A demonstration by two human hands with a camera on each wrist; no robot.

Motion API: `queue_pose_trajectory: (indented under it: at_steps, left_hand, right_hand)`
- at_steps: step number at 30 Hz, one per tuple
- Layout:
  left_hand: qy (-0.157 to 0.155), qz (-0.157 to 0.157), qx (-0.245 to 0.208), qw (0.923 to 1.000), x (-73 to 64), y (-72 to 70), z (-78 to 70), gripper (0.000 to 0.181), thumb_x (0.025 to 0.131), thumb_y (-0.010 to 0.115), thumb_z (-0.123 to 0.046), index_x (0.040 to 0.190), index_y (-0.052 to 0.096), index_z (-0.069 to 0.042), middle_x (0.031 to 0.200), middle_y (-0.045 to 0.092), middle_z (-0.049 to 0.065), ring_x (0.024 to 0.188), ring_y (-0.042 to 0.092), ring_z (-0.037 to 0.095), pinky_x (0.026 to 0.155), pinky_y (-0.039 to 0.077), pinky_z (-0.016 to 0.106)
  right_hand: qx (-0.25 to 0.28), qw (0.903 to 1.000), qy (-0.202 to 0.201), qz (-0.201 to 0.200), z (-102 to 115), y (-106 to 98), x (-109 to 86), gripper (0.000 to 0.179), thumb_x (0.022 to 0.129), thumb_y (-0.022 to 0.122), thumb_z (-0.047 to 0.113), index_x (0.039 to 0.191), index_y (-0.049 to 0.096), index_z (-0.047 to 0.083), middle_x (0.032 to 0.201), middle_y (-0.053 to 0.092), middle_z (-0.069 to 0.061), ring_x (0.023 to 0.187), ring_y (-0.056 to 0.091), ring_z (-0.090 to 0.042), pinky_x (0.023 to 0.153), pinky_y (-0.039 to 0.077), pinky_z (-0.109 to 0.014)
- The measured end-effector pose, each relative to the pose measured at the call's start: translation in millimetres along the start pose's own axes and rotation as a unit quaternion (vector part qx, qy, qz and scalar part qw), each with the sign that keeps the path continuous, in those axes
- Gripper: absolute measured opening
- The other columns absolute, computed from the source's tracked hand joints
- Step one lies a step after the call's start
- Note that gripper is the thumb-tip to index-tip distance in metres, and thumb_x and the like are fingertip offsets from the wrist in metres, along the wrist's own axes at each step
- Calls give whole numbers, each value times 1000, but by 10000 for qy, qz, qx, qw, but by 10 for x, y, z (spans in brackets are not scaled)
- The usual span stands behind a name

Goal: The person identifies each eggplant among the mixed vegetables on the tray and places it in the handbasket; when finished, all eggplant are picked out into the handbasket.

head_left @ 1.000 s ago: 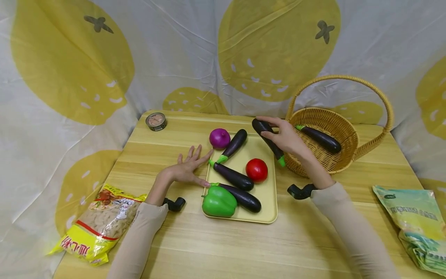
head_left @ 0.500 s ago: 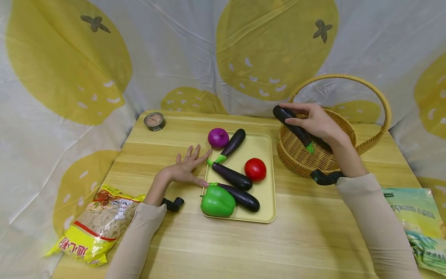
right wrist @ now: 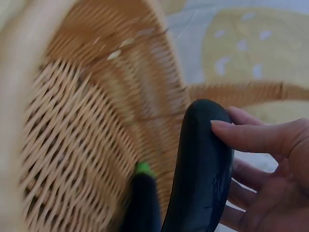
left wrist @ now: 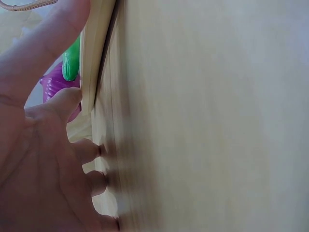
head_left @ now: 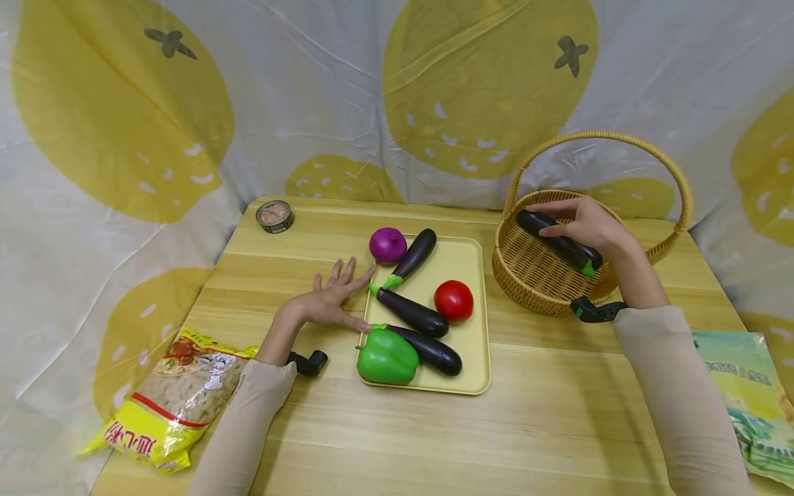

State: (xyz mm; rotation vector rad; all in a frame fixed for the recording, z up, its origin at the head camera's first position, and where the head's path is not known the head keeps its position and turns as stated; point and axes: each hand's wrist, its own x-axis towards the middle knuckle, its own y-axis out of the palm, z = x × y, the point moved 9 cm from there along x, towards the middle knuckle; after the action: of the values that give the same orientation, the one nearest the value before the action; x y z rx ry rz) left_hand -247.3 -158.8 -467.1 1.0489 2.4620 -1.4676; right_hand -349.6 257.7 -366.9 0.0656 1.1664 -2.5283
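My right hand [head_left: 586, 224] pinches an eggplant [right wrist: 200, 159] between thumb and fingers, over the inside of the wicker basket [head_left: 527, 293]. A second eggplant [right wrist: 142, 198] lies in the basket, mostly hidden in the head view. With fingers spread, my left hand [head_left: 325, 303] rests at the left edge of the yellow tray [head_left: 468, 372], its thumb and index fingertip touching the rim. On the tray lie three eggplants [head_left: 414, 313], a red tomato [head_left: 454, 301] and a green bell pepper [head_left: 387, 357]. A purple onion [head_left: 388, 246] sits at the tray's back left corner.
An opened can [head_left: 275, 216] stands at the table's back left. A yellow bag of pasta [head_left: 180, 393] lies at the left, beside my left forearm. Partly behind my right sleeve is a green bag [head_left: 744, 393]. The basket's tall handle [head_left: 604, 136] arches over its opening.
My right hand has carried the eggplant rightward from above the tray's back right corner, then down into the basket's opening. The left hand stays at the tray's edge.
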Motion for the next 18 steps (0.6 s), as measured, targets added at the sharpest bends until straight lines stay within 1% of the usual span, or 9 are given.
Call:
queue_pose_trajectory:
  at_steps: [2, 3, 4, 7, 8, 10, 13, 15, 18]
  left_hand:
    - [-4, 8, -5, 10000, 1, 0, -2, 116, 85, 79, -56, 168, 2, -31, 170, -26, 19, 156, -30, 42, 118, -21, 73]
    - [-8, 15, -13, 10000, 1, 0, -2, 116, 85, 79, -56, 168, 2, -31, 170, -26, 19, 156, -30, 42, 118, -21, 73]
    - [-7, 17, -8, 10000, 1, 0, -1, 116, 85, 79, -56, 168, 2, -31, 170, -26, 19, 156, -30, 42, 118, -21, 73]
    - [-11, 12, 11, 10000, -2, -4, -1, 116, 85, 79, -56, 168, 2, -31, 170, -26, 18, 156, -30, 41, 118, -21, 73]
    - [-4, 5, 9, 10000, -2, -5, -2, 116, 85, 79, -56, 168, 2, -31, 170, -26, 18, 156, -31, 41, 118, -21, 73]
    - [20, -15, -3, 10000, 2, -11, 1, 117, 85, 80, -57, 168, 2, -31, 170, -26, 19, 156, -30, 41, 118, -21, 74]
    - [38, -25, -36, 10000, 9, -16, 8, 117, 84, 80, -57, 168, 2, -31, 170, -26, 19, 156, -30, 42, 117, -22, 74]
    - [34, -16, -50, 10000, 9, -14, 10, 117, 84, 80, -57, 168, 2, -31, 170, -26, 19, 156, -30, 42, 117, -22, 74]
    - [12, -2, -41, 10000, 4, -6, 7, 117, 85, 80, -57, 168, 2, -31, 170, -26, 19, 156, -30, 42, 117, -22, 74]
  right_hand:
    - [66, 9999, 103, 6, -94, 16, 36, 53, 98, 73, 21, 149, 58, 19, 156, 52, -15, 109, 56, -18, 79, 45, -20]
    - [103, 9998, 141, 7, -136, 22, 53, 53, 98, 73, 19, 149, 58, 17, 155, 53, -17, 114, 56, -18, 79, 45, -17]
    - [163, 9997, 167, 5, -169, 29, 69, 53, 97, 73, 17, 148, 59, 15, 154, 54, -18, 110, 56, -21, 77, 45, -18]
    - [150, 9997, 213, 38, -224, 34, 99, 53, 97, 73, 14, 147, 59, 11, 151, 56, -20, 120, 59, -26, 80, 49, -17]
    - [155, 9996, 218, 65, -229, 29, 104, 53, 97, 74, 14, 147, 59, 10, 151, 55, -21, 126, 58, -30, 85, 51, -20]
    - [72, 9997, 196, 110, -216, 4, 110, 53, 96, 74, 13, 147, 59, 9, 151, 55, -21, 135, 54, -38, 98, 53, -33]
    - [-59, 9997, 149, 171, -170, -43, 120, 53, 95, 75, 12, 146, 59, 7, 151, 53, -23, 143, 46, -44, 110, 46, -55]
    - [-109, 9996, 141, 216, -140, -63, 133, 53, 95, 75, 11, 145, 59, 6, 151, 53, -23, 143, 46, -45, 112, 42, -61]
    - [-162, 9993, 207, 280, -117, -59, 169, 53, 94, 75, 10, 145, 60, 7, 152, 52, -24, 143, 45, -45, 113, 41, -61]
